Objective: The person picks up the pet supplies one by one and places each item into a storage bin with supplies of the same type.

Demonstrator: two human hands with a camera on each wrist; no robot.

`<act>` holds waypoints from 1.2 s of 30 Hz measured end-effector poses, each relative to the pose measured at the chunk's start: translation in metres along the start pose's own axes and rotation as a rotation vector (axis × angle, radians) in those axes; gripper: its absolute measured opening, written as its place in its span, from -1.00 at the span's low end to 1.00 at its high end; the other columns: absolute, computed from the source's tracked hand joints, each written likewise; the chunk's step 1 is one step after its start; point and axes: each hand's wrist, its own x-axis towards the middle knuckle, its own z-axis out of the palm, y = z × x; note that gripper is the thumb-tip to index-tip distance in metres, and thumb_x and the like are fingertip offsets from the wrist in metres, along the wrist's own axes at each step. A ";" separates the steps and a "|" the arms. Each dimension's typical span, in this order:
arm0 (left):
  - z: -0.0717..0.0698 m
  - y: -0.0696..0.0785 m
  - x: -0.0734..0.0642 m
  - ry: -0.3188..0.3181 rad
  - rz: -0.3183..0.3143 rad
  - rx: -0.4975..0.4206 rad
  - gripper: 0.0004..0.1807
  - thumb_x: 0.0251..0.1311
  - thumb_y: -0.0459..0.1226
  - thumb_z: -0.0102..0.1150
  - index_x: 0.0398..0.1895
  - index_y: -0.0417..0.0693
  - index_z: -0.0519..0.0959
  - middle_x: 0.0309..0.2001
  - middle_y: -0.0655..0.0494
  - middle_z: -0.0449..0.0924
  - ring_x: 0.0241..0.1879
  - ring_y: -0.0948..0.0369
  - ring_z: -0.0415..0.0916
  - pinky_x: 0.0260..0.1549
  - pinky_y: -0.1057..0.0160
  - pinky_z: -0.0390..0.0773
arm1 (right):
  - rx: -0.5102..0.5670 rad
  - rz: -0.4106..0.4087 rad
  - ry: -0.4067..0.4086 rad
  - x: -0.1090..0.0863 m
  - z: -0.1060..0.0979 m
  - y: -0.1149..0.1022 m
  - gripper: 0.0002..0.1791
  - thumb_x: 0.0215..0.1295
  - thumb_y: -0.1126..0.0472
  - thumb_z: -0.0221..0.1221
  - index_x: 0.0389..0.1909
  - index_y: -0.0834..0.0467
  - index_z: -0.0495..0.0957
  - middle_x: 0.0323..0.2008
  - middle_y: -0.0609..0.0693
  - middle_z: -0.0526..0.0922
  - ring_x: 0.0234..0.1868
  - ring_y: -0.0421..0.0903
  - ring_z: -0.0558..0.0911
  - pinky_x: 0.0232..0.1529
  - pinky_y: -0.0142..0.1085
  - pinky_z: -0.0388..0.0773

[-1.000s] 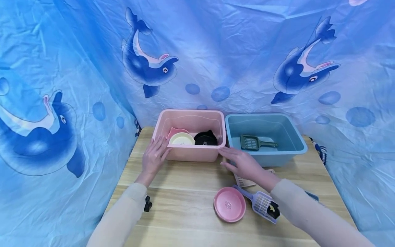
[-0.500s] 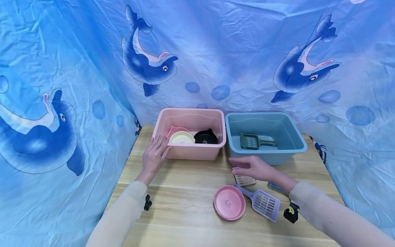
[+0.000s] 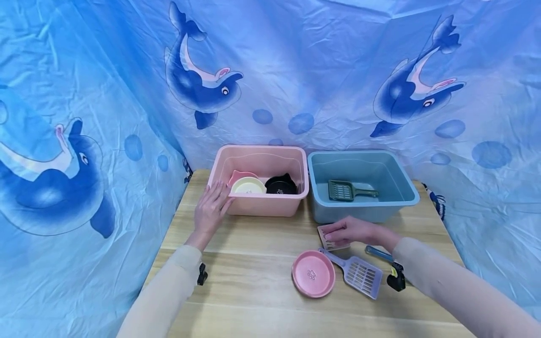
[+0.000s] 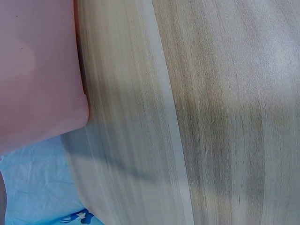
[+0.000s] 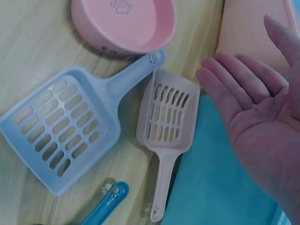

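My left hand rests with extended fingers on the front left corner of the pink bin. Inside that bin sit a cream bowl, a black cat-eared bowl and a pink bowl partly behind the cream one. My right hand hovers palm down over a pale pink litter scoop, its fingers loosely extended and holding nothing. In the head view the hand covers much of that scoop, which lies in front of the blue bin. A dark green litter scoop lies inside the blue bin.
A pink paw-print bowl and a lilac litter scoop lie on the wooden table in front. A blue handle shows by the right sleeve, its other end hidden. A dolphin-print curtain hangs behind the bins.
My right hand has left the pink bin's front right corner and moved right and toward me, then lowered over the pale pink scoop. The left hand stays at the bin's corner.
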 end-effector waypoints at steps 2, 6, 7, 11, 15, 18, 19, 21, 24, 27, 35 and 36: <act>-0.001 0.000 0.000 -0.010 0.004 0.004 -0.35 0.03 -0.24 0.60 0.27 -0.12 0.68 0.17 -0.33 0.69 0.20 -0.30 0.66 0.28 -0.37 0.55 | 0.001 0.029 -0.011 0.004 0.000 0.002 -0.43 0.59 0.11 0.25 0.49 0.26 0.47 0.49 0.33 0.45 0.36 0.21 0.62 0.30 0.06 0.65; -0.003 0.001 0.000 -0.034 -0.010 0.002 -0.32 0.02 -0.25 0.62 0.29 -0.10 0.66 0.20 -0.31 0.68 0.24 -0.28 0.63 0.34 -0.34 0.51 | -0.053 0.078 -0.029 0.013 0.003 0.005 -0.43 0.56 0.08 0.28 0.44 0.29 0.52 0.36 0.29 0.60 0.28 0.14 0.69 0.30 0.02 0.67; -0.003 0.001 0.000 -0.040 -0.015 0.004 -0.33 0.04 -0.23 0.62 0.30 -0.09 0.66 0.21 -0.30 0.68 0.26 -0.26 0.63 0.36 -0.32 0.50 | -0.068 0.089 -0.035 0.016 0.004 0.004 -0.43 0.55 0.06 0.29 0.42 0.29 0.54 0.32 0.28 0.64 0.26 0.13 0.70 0.29 0.01 0.68; -0.002 0.000 0.001 -0.040 -0.016 0.002 -0.39 0.12 -0.19 0.59 0.28 -0.09 0.68 0.22 -0.28 0.68 0.26 -0.24 0.63 0.36 -0.30 0.51 | -0.082 0.123 -0.063 0.026 0.008 0.004 -0.43 0.55 0.05 0.29 0.39 0.33 0.55 0.23 0.25 0.71 0.24 0.15 0.72 0.26 -0.02 0.70; -0.001 0.000 0.002 -0.028 -0.003 0.010 -0.36 0.04 -0.23 0.64 0.25 -0.11 0.69 0.19 -0.30 0.69 0.23 -0.26 0.65 0.32 -0.32 0.54 | -0.046 0.143 -0.080 0.034 0.012 0.006 -0.44 0.55 0.06 0.28 0.37 0.37 0.55 0.21 0.26 0.72 0.25 0.18 0.71 0.24 -0.03 0.71; -0.001 0.000 0.002 -0.027 -0.007 0.013 -0.35 0.01 -0.24 0.65 0.24 -0.12 0.69 0.20 -0.29 0.68 0.23 -0.26 0.65 0.32 -0.33 0.54 | -0.035 0.152 -0.085 0.039 0.014 0.008 -0.46 0.55 0.05 0.29 0.33 0.35 0.59 0.17 0.24 0.75 0.23 0.16 0.72 0.24 -0.05 0.71; -0.002 0.000 0.002 -0.029 -0.009 0.015 -0.36 0.03 -0.23 0.64 0.24 -0.12 0.69 0.21 -0.28 0.67 0.23 -0.26 0.65 0.33 -0.32 0.53 | -0.032 0.156 -0.086 0.041 0.015 0.008 -0.48 0.54 0.05 0.29 0.30 0.35 0.61 0.16 0.22 0.76 0.23 0.16 0.73 0.25 -0.04 0.71; -0.004 -0.001 0.002 -0.037 -0.012 0.017 -0.40 0.10 -0.20 0.61 0.24 -0.12 0.70 0.21 -0.27 0.67 0.24 -0.25 0.65 0.35 -0.31 0.52 | -0.028 0.169 -0.087 0.044 0.016 0.009 -0.52 0.55 0.04 0.29 0.24 0.33 0.65 0.12 0.20 0.78 0.20 0.14 0.74 0.26 -0.02 0.70; -0.004 -0.001 0.002 -0.044 -0.011 0.021 -0.43 0.16 -0.17 0.58 0.24 -0.12 0.70 0.20 -0.27 0.68 0.24 -0.24 0.65 0.36 -0.29 0.52 | -0.031 0.180 -0.092 0.046 0.016 0.011 -0.60 0.55 0.05 0.27 0.15 0.29 0.71 0.07 0.18 0.80 0.16 0.12 0.76 0.27 0.00 0.69; -0.004 0.000 0.002 -0.053 -0.020 0.029 -0.43 0.16 -0.16 0.57 0.25 -0.11 0.70 0.22 -0.25 0.67 0.26 -0.21 0.64 0.38 -0.27 0.50 | -0.020 0.192 -0.100 0.049 0.018 0.013 -0.64 0.55 0.07 0.28 0.11 0.28 0.73 0.04 0.20 0.81 0.13 0.12 0.77 0.23 -0.02 0.72; -0.007 0.001 0.002 -0.079 -0.035 0.034 -0.44 0.23 -0.14 0.53 0.29 -0.09 0.68 0.26 -0.24 0.65 0.26 -0.21 0.64 0.42 -0.25 0.46 | -0.034 0.213 -0.079 0.054 0.026 0.015 -0.67 0.52 0.08 0.30 0.07 0.25 0.75 0.01 0.16 0.83 0.09 0.09 0.80 0.15 -0.09 0.76; -0.007 0.002 0.002 -0.083 -0.037 0.035 -0.44 0.23 -0.14 0.53 0.29 -0.09 0.67 0.25 -0.25 0.66 0.27 -0.21 0.64 0.42 -0.25 0.46 | -0.034 0.214 -0.080 0.053 0.027 0.014 -0.67 0.53 0.09 0.30 0.07 0.26 0.75 0.01 0.17 0.83 0.08 0.09 0.80 0.16 -0.09 0.76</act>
